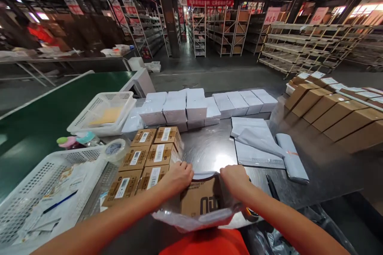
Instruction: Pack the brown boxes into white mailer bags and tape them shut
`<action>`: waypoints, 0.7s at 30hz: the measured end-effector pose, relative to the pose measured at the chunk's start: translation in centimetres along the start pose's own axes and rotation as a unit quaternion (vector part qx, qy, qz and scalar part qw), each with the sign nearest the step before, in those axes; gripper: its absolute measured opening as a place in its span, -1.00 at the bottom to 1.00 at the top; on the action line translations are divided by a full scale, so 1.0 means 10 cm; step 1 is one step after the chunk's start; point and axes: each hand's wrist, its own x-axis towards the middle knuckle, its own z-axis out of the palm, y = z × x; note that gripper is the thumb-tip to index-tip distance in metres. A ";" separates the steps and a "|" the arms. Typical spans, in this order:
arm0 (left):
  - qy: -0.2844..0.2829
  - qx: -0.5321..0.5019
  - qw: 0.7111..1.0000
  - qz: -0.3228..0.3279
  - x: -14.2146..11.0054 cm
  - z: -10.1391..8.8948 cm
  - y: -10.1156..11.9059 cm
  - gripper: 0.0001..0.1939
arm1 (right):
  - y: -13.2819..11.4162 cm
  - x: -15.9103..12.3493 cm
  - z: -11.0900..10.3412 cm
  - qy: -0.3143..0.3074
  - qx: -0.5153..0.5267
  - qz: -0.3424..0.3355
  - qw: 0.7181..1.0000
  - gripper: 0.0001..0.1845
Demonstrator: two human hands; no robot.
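Brn ctn (196,199) (w/ dk print) sits inside open wht bag (175,220).

Brown, white and green

Between my left grip (182,173) and my right grip (235,177), a whitish bag (170,218) frames a brown box (190,200) with black print (206,205). Beside my left grip, brown cartons (152,156) wear black-striped white labels (159,153); farther left, a green belt (74,87). Beyond, white parcels (175,105).

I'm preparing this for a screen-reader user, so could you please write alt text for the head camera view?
A person's left hand and right hand hold open a pale bag with a brown cardboard box inside, at a metal table. Labelled boxes stand to the left, white packages line the back, and flat mailers lie to the right.
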 end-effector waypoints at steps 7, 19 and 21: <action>0.025 -0.044 0.999 -0.012 -0.18 0.00 -0.11 -0.75 | 0.21 -0.10 -0.01 0.003 -0.013 -0.020 1.000 -0.68; -0.039 -0.159 0.986 -0.045 0.00 0.04 -0.12 -0.80 | 0.16 0.12 0.03 0.034 -0.037 -0.098 0.994 -0.57; -0.016 -0.152 0.988 -0.012 0.02 0.11 -0.12 -0.87 | 0.13 0.23 0.07 0.041 -0.032 -0.137 0.989 -0.62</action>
